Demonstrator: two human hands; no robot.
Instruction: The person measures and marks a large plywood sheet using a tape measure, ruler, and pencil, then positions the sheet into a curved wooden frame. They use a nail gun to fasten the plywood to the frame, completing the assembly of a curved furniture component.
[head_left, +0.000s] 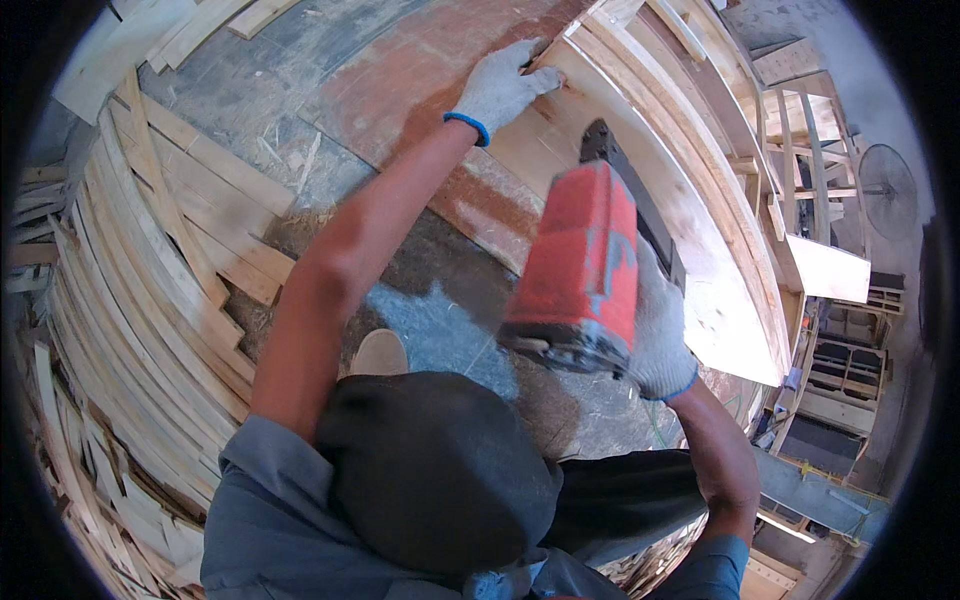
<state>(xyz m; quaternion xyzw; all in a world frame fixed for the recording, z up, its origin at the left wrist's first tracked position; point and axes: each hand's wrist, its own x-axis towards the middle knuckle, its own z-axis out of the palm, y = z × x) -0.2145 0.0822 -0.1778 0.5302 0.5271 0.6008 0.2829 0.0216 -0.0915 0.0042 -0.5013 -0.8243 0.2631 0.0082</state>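
Observation:
My left hand (505, 82), in a pale work glove with a blue cuff, is closed at the far left end of a pale plywood panel (720, 300), its thumb against the wood. My right hand (660, 325), gloved the same way, is wrapped round the handle of a red nail gun (580, 255). The gun's dark magazine (650, 220) lies along its right side, and its black nose (598, 140) points away from me, over the panel. Whether the nose touches the wood I cannot tell. The gun's body hides part of the right hand's grip.
Curved wooden strips (690, 130) form a frame along the panel's far right side. Many curved strips are stacked at left (150, 300), beside loose planks (215, 240). A round fan (887, 190) and wooden racks (840, 380) stand at right. A beige shoe (380, 352) rests on the stained floor (435, 335).

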